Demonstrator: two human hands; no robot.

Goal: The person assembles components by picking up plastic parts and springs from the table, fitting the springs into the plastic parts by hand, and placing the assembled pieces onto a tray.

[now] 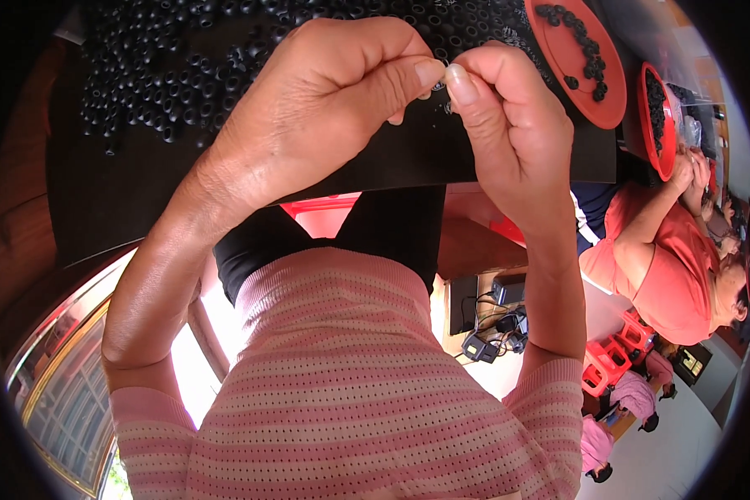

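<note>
Above the near edge of a dark table (125, 196), my left hand (325, 104) and my right hand (517, 117) meet, thumb tips almost touching. Each is closed in a pinch of thumb and forefinger. Whatever sits between the fingertips is too small and too covered to name. Behind and left of my left hand spread many small black hollow, ring-like parts (154, 92), some partly hidden by that hand. Beyond my right hand lies an orange-red plate (550, 50) with a curved row of similar black pieces (596, 62) on it.
Farther right stands a red tray (668, 158) heaped with black pieces, beside a co-worker in a coral shirt (671, 267) whose hands are at the table. Red stools (604, 367) and black adapters with cables (483, 346) are below right. Other people sit farther off.
</note>
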